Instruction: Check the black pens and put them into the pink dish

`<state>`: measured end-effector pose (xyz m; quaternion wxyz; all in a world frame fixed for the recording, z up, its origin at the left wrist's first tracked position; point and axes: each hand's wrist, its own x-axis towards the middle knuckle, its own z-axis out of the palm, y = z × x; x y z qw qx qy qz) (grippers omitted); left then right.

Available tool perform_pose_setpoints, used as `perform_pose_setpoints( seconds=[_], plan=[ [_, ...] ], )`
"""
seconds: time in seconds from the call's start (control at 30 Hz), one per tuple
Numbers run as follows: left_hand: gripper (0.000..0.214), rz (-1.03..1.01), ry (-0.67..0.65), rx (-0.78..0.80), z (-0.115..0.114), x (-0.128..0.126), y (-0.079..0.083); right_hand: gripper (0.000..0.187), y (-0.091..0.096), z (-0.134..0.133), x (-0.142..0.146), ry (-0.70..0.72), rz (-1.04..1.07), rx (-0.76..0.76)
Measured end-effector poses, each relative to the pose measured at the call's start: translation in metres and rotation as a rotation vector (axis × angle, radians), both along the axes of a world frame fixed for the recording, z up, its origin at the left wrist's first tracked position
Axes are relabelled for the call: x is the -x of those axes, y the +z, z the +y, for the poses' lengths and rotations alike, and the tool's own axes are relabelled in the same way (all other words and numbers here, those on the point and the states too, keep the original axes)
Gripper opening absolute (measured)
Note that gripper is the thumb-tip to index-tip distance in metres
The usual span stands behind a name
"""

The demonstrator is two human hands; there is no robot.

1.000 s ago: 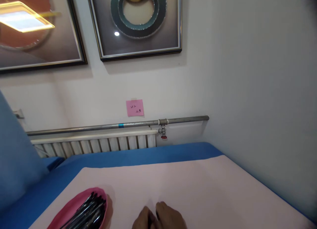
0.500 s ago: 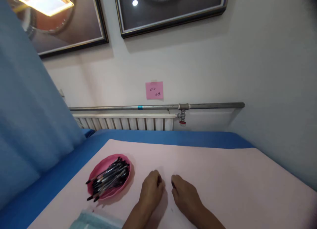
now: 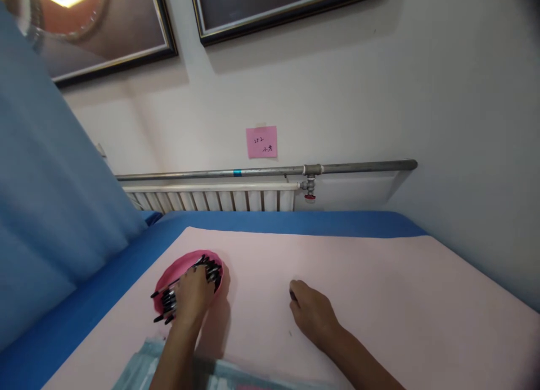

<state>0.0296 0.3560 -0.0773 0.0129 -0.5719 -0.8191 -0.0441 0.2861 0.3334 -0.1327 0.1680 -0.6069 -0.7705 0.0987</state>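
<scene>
My left hand (image 3: 192,295) reaches into a pink dish (image 3: 169,277) that holds several black pens (image 3: 166,305); its fingers curl down over the pens, and I cannot make out whether any pen is gripped. My right hand (image 3: 312,311) rests on the pale pink sheet (image 3: 379,300) to the right, fingers curled, with a small dark thing at its fingertips that looks like a pen end.
The pink sheet lies on a blue-covered table (image 3: 295,221) against a white wall. A radiator (image 3: 211,200) and metal pipe (image 3: 270,169) run behind it, under a pink sticky note (image 3: 261,141). A blue curtain (image 3: 46,210) hangs at left. A teal cloth (image 3: 143,367) lies at the near edge.
The view has dropped from the wall onto the table. My left hand has moved left from beside the right hand into the pink dish. My right hand has stayed put.
</scene>
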Motion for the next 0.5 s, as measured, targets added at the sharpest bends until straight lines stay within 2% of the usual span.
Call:
perform_pose_setpoints(
  seconds=[0.3, 0.5],
  plan=[
    [0.028, 0.026, -0.041, 0.09, -0.0029, 0.0036, 0.003, 0.009, 0.0034, 0.0002, 0.0003, 0.006, -0.016, 0.012],
    [0.027, 0.033, -0.054, 0.031, -0.0006, 0.0029, -0.0022, 0.008, 0.0041, -0.0004, -0.0001, 0.012, -0.009, 0.004]
  ],
)
